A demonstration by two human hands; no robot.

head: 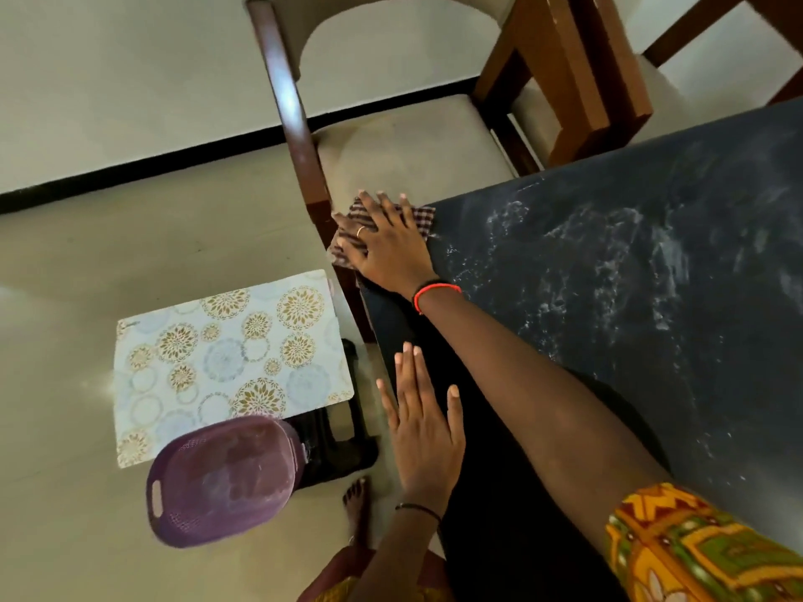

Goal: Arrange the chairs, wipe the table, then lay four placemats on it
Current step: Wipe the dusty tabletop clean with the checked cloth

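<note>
My right hand [386,249] presses flat on a brown checked cloth [423,220] at the near left corner of the dark table [608,275]. White streaks and smears cover the tabletop to the right of the cloth. My left hand [423,432] rests open, fingers apart, on the table's left edge, holding nothing. A stack of placemats [226,354] with gold and blue circle patterns lies on a low black stool [343,449] left of the table. A wooden chair [413,145] with a beige seat stands against the table's corner.
A purple perforated basket [226,480] sits on the stool, overlapping the placemats' near corner. Another wooden chair [586,58] stands at the table's far side. My bare foot [356,506] is on the beige floor beside the stool. A white wall with black skirting runs behind.
</note>
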